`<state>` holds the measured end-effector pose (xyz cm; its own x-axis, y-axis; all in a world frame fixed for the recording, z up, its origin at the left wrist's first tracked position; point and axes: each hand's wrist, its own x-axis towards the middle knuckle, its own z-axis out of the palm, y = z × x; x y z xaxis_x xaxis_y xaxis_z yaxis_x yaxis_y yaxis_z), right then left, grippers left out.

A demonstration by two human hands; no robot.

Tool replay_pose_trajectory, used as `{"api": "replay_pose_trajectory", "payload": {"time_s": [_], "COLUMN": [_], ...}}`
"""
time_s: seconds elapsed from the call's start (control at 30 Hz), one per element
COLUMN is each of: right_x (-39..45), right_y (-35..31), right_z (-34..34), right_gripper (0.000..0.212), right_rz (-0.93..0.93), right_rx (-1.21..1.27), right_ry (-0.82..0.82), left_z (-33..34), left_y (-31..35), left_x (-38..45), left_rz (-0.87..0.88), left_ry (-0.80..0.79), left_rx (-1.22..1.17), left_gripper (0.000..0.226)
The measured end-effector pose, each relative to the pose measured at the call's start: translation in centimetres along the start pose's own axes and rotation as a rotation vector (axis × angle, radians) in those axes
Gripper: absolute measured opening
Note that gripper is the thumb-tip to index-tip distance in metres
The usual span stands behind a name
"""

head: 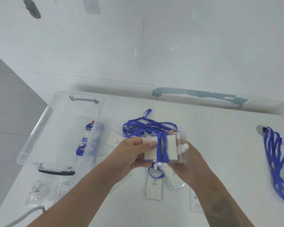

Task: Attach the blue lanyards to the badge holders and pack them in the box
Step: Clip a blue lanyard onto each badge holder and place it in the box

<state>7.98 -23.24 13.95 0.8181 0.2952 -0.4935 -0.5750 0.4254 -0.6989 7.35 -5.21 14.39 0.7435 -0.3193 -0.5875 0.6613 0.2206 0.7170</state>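
1. Both hands hold one badge holder (164, 147) above the middle of the table (220, 145), with a blue lanyard (161, 149) wound around its middle (wrapped for packing, I would judge).
2. The left hand (133, 153) grips the holder's left end, thumb on top and fingers curled beneath it.
3. The right hand (185, 163) supports the holder from below at its right end; its fingers are mostly hidden behind the clear plastic, so how tightly it grips I cannot tell, though a fingertip shows at the far edge.
4. The clear box (39, 141) stands open to the left, and inside its near-right wall lie packed holders (87, 141) wound in blue, at least two; the blur prevents a firmer count.
5. What is left: a tangle of loose lanyards (146, 125) lies just beyond the hands, another bunch of lanyards (275, 154) hangs from a hook at the right, and several unattached holders (154, 185) lie on the table beneath the hands.
6. My judgement is that the task is early to midway: one set is about ready to go into the box, and most of the pile remains undone
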Motion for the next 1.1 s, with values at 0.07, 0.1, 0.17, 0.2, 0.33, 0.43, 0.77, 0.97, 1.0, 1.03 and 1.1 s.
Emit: {"api": "replay_pose_trajectory", "payload": {"time_s": [0.07,0.1,0.17,0.2,0.33,0.43,0.77,0.97,1.0,1.03,1.1], "right_x": [0.0,0.1,0.0,0.0,0.3,0.3,0.0,-0.2,-0.3,-0.5,-0.9], "right_y": [-0.1,-0.3,-0.7,-0.9,-0.9,-1.6,-5.0,-4.7,-4.4,-4.0,-3.0], "right_z": [0.5,0.7,1.0,1.3,1.1,0.7,0.8,0.7,0.7,0.7,0.7], "right_gripper": [0.042,0.043,0.048,0.045,0.017,0.017,0.026,0.022,0.02,0.019,0.023], "right_rz": [-0.039,-0.046,-0.068,-0.092,-0.26,-0.235,0.01,-0.091,-0.104,-0.105,-0.078], "right_rx": [-0.01,-0.019,-0.13,-0.259,-0.687,-0.711,-1.054,-0.764,-0.68,-0.595,-0.413], "right_ry": [0.114,0.155,0.178,0.167,0.201,0.188,-0.064,0.108,0.134,0.149,0.189], "left_z": [0.0,-0.1,-0.2,-0.2,0.1,-0.3,-0.3,-0.9,-1.0,-1.0,-0.9], "left_y": [-0.2,-0.3,-0.4,-0.4,-0.3,0.5,3.0,2.3,2.2,2.1,1.9], "left_x": [0.0,0.0,0.1,0.2,0.3,0.3,0.1,0.8,0.9,1.2,1.5], "left_rz": [0.01,0.015,0.021,0.023,0.027,0.039,0.207,0.144,0.137,0.131,0.126], "left_ry": [0.061,0.097,0.178,0.208,0.222,0.204,0.095,0.186,0.217,0.243,0.299], "left_rx": [-0.005,-0.003,0.0,-0.001,0.0,0.127,0.62,0.421,0.383,0.356,0.323], "left_gripper": [0.023,0.021,0.019,0.018,0.014,0.013,0.012,0.013,0.015,0.016,0.016]}}
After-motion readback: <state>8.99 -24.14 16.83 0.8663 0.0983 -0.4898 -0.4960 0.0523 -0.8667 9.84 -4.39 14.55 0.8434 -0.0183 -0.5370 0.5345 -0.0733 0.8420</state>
